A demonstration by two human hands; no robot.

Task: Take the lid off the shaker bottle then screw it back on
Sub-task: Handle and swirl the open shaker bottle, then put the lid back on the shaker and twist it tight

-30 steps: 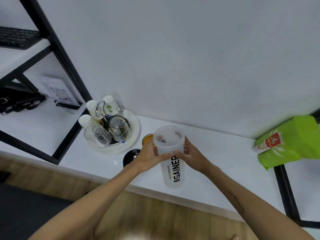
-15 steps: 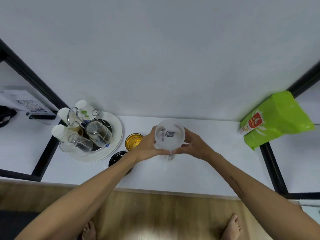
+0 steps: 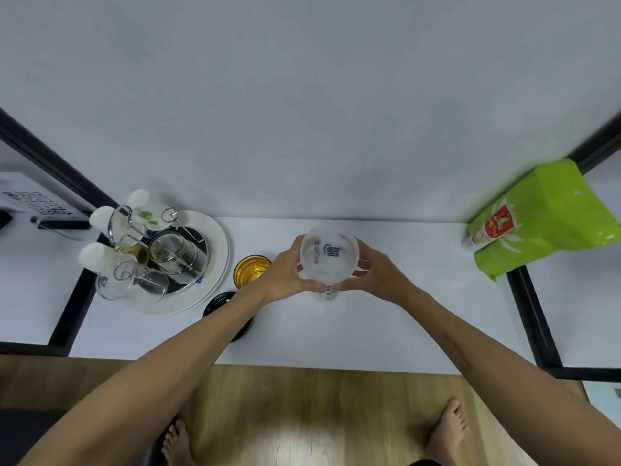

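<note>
Since half a second ago little has shifted: both hands keep the shaker bottle (image 3: pixel 328 260) at frame centre above the white counter (image 3: pixel 386 317). Left hand (image 3: pixel 285 274) and right hand (image 3: pixel 379 274) curl around its open rim. Lower left lies a black lid (image 3: pixel 218 302).

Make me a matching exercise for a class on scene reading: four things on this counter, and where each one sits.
1 shaker bottle
2 green bag
3 black lid
4 white tray

a far right, against the wall
b under the left forearm
c left, carrying glass jugs
d between both hands

Pairs: 1-d, 2-a, 3-b, 4-c
</note>
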